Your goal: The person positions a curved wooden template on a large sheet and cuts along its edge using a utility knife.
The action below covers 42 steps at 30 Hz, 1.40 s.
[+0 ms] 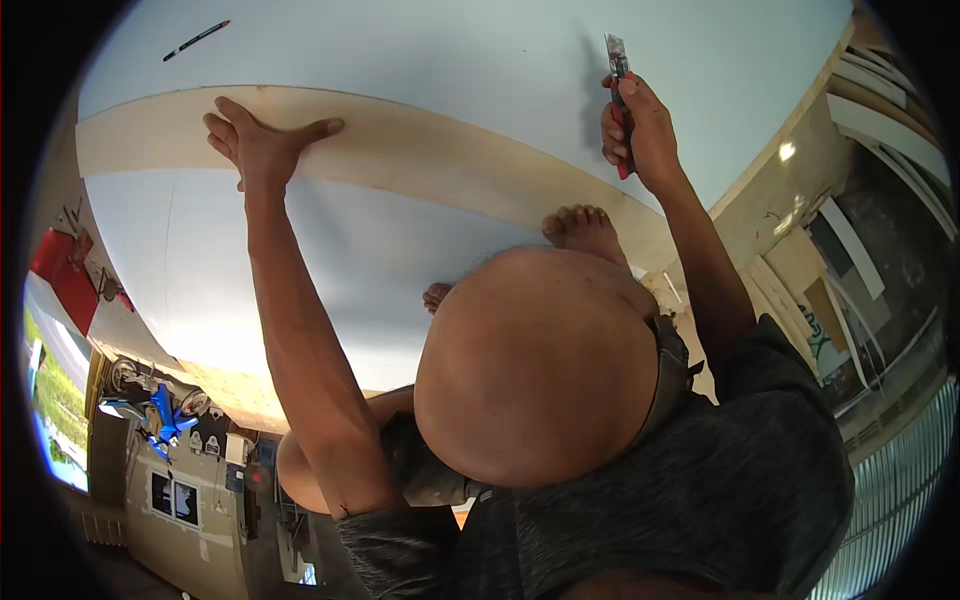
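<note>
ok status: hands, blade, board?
Left hand flat on the long wooden strip. Right hand gripping red utility knife, blade on the pale blue sheet. Black pencil lies far left, clear.

sheet (400, 40): pale blue, smooth matt | strip (420, 150): bare wood, matt | knife (620, 90): metal blade, red plastic grip

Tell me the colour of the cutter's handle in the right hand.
Red, on the utility knife in the right hand; head view.

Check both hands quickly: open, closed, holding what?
Left hand: open, pressed flat on the long wooden strip.
Right hand: closed on a red utility knife, blade against the pale blue sheet.
</note>
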Motion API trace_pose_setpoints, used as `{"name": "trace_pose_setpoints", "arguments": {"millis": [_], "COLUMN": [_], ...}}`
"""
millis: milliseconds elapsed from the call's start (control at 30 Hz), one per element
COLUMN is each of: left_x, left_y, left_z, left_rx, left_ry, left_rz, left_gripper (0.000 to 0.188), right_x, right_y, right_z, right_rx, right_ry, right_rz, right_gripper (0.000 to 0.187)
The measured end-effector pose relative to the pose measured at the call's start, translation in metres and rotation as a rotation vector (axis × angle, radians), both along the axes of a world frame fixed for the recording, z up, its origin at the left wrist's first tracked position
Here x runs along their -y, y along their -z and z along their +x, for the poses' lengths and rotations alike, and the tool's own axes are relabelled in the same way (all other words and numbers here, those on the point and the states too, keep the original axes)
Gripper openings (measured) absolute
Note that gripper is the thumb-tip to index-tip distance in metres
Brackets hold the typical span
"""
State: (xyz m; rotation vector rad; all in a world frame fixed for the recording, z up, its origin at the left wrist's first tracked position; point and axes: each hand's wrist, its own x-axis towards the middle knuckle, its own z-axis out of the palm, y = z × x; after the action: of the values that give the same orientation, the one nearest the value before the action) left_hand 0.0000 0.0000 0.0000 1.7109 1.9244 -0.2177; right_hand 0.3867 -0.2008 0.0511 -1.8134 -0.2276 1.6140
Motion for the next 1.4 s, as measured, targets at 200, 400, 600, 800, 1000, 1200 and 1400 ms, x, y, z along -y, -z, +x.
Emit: {"name": "trace_pose_setpoints", "arguments": {"millis": [200,400,600,800,1000,1200,1400], "left_x": [-0.007,-0.018,-0.019,-0.019,0.017,0.033,0.054], "left_y": [-0.003,0.013,0.034,0.028,-0.001,-0.022,-0.022], "left_z": [-0.012,-0.021,-0.038,-0.038,-0.01,0.039,0.045], "left_rx": [-0.028,-0.076,-0.082,-0.099,-0.107,0.027,-0.054], "left_ry": [0.016,0.061,0.086,0.096,0.159,0.079,0.081], "left_rz": [-0.059,-0.033,-0.061,-0.001,0.222,-0.011,-0.058], "left_gripper": [0.17,0.171,0.173,0.171,0.134,0.139,0.173], "right_x": [0.051,0.07,0.064,0.055,0.053,0.05,0.036], "right_y": [0.021,0.028,0.032,0.033,0.04,0.029,0.018], "right_z": [0.016,0.015,-0.049,-0.047,-0.052,-0.05,-0.066], "right_rx": [-0.019,0.21,0.423,0.512,0.509,0.524,0.509], "right_ry": [0.248,0.086,-0.526,-0.669,-0.611,-0.619,-0.682], "right_rz": [0.046,0.105,0.318,0.26,0.339,0.274,0.239], "right_gripper": [0.034,0.029,0.036,0.034,0.029,0.032,0.033]}}
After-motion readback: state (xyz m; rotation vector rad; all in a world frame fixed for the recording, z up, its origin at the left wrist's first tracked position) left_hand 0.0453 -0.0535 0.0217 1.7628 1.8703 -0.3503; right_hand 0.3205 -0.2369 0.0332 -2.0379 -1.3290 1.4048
